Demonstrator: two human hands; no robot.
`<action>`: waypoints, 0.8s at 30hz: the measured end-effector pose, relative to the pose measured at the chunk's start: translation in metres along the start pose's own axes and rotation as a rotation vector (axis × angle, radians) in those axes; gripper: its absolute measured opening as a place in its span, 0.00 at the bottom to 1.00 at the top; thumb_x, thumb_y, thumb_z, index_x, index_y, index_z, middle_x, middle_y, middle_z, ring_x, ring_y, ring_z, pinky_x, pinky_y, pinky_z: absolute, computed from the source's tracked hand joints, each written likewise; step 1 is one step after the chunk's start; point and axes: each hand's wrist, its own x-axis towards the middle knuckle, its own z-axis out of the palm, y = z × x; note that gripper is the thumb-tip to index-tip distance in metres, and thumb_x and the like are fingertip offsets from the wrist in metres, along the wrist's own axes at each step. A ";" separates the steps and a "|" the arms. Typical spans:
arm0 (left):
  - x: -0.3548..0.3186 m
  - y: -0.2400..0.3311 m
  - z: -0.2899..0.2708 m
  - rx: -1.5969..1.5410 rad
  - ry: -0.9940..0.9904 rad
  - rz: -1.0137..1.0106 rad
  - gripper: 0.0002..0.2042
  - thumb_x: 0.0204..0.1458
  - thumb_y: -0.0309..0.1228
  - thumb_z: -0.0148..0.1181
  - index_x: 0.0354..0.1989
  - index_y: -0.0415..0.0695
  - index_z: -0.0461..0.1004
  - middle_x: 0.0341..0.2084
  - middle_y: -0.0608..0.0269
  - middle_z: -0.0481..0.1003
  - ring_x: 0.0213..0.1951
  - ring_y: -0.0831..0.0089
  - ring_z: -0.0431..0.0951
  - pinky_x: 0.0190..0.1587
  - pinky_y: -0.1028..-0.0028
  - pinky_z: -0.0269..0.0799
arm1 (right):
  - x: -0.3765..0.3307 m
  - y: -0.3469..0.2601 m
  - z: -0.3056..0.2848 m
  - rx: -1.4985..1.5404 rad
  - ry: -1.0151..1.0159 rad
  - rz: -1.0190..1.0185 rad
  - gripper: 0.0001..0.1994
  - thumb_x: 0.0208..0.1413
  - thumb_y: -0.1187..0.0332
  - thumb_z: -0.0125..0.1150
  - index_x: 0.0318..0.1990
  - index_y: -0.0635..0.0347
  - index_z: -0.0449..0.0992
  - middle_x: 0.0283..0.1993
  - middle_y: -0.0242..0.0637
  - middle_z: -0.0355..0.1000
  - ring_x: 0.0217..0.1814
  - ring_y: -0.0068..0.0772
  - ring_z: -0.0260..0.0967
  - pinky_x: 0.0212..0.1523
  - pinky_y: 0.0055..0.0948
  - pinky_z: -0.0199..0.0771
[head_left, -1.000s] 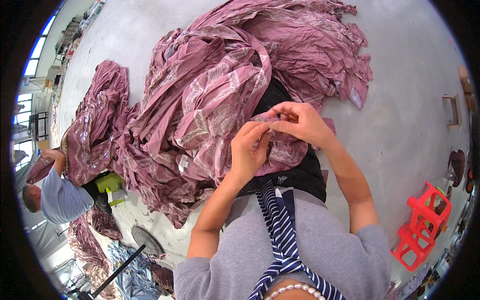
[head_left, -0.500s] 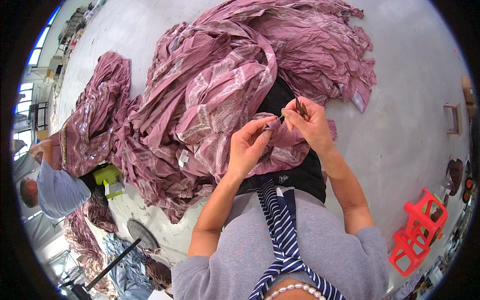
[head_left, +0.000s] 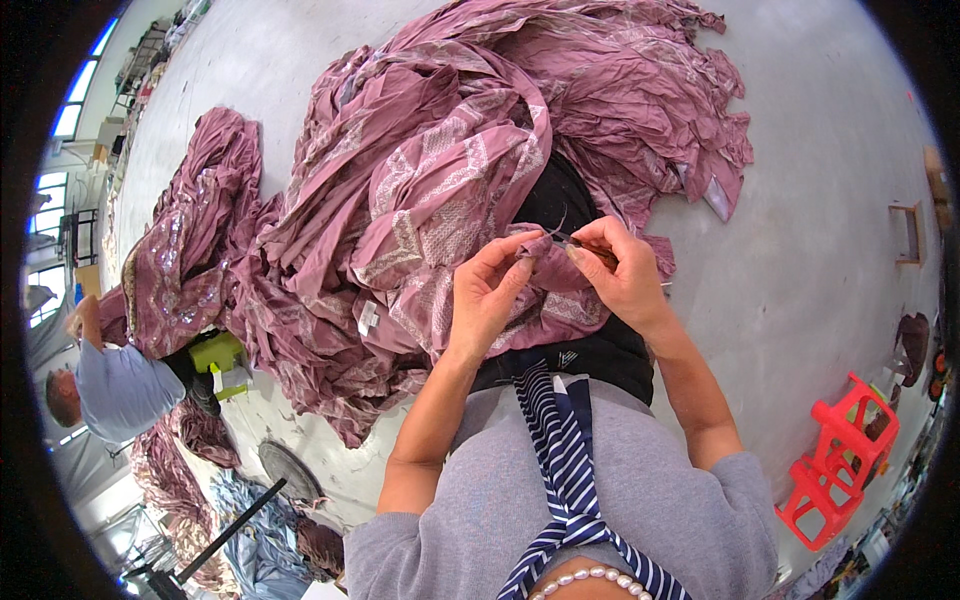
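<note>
A large heap of mauve patterned fabric [head_left: 430,165] spreads across the floor and up over my lap. My left hand [head_left: 482,300] pinches a small folded edge of it between thumb and fingertips. Close beside it, my right hand [head_left: 630,280] is closed around small dark thread snips [head_left: 604,256], mostly covered by the fingers. Their tips point left and reach the pinched edge. A thin loose thread [head_left: 562,219] rises there; whether the blades touch it, I cannot tell. A white label [head_left: 368,318] lies on the cloth left of my left arm.
At the far left a co-worker in a light blue shirt [head_left: 125,390] sits by a lime green stool [head_left: 217,354], next to more mauve cloth. Blue fabric [head_left: 260,545] and a black pole [head_left: 235,530] are at lower left. A red plastic stool [head_left: 840,460] lies at right.
My right hand has turned, bringing the snips from pointing upward down to the pinched edge. A loose thread now shows there. My left hand has barely moved. The co-worker's arm has shifted slightly.
</note>
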 end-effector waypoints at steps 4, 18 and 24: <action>-0.001 0.001 0.001 -0.001 0.015 0.000 0.14 0.56 0.25 0.56 0.50 0.35 0.72 0.39 0.67 0.75 0.38 0.84 0.72 0.44 0.83 0.67 | 0.005 -0.011 0.003 -0.132 0.021 -0.120 0.09 0.53 0.69 0.62 0.36 0.63 0.71 0.27 0.38 0.74 0.27 0.26 0.75 0.27 0.24 0.72; 0.008 0.004 -0.004 -0.283 0.118 -0.091 0.04 0.51 0.25 0.62 0.29 0.43 0.72 0.26 0.62 0.77 0.24 0.74 0.77 0.29 0.79 0.73 | 0.006 -0.014 0.003 -0.084 -0.034 -0.180 0.12 0.41 0.77 0.68 0.35 0.63 0.73 0.33 0.29 0.69 0.27 0.15 0.63 0.26 0.16 0.63; 0.010 0.009 -0.005 -0.421 0.079 -0.091 0.06 0.49 0.24 0.64 0.28 0.43 0.70 0.28 0.61 0.77 0.25 0.76 0.76 0.31 0.78 0.73 | 0.007 -0.021 -0.002 -0.138 -0.067 -0.164 0.13 0.37 0.80 0.66 0.33 0.62 0.72 0.29 0.36 0.70 0.26 0.28 0.71 0.25 0.25 0.70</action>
